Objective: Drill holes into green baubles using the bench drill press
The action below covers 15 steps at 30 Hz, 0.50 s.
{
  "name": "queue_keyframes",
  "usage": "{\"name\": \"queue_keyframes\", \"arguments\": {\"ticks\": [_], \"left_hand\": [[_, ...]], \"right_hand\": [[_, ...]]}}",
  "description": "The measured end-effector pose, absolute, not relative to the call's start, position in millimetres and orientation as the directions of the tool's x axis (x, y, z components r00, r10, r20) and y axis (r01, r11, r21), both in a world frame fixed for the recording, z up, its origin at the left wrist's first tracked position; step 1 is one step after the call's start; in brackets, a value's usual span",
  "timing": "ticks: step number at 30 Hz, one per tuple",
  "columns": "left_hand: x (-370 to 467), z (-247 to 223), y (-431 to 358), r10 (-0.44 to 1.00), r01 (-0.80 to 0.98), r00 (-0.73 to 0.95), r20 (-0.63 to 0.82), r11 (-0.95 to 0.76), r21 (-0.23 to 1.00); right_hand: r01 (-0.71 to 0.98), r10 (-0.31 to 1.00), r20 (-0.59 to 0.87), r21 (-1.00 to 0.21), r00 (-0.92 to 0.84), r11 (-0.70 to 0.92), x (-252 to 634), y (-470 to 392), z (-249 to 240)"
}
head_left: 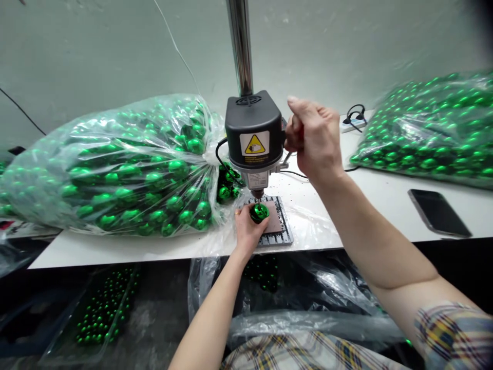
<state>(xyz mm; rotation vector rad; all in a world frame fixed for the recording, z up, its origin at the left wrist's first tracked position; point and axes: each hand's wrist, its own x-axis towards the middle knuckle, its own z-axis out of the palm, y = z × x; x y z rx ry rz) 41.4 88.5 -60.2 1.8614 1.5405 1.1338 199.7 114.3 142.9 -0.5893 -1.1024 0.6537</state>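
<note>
Some open tabletop (pixel 385 187) separates left fingers' (pixel 262 227) green ball (pixel 262 212) from the phone's (pixel 439 213) edge.

One View, From My Head

I wear the one camera on my head, so it looks forward and down, wide across the desk (pixel 385 192) to the wall (pixel 327 46) behind. The drill press (pixel 253 128) stands near mid-frame, close in front of me. My right hand (pixel 318 136) is nearer the lens than my left hand (pixel 249 226), and at the bottom the view drops past the desk's front edge to my plaid clothing (pixel 285 352).
</note>
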Motion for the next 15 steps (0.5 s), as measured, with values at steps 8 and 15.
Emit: {"name": "queue_keyframes", "arguments": {"ticks": [8, 15], "left_hand": [[46.3, -54.3, 98.4, 0.972, 0.602, 0.031, 0.234, -0.205, 0.772], [51.3, -58.5, 99.2, 0.963, 0.578, 0.074, 0.259, -0.253, 0.776]], "right_hand": [[-0.224, 0.829, 0.513, -0.801, 0.221, 0.555, 214.1, 142.7, 143.7], [-0.225, 0.833, 0.493, -0.807, 0.251, 0.545, 212.5, 140.6, 145.0]]}}
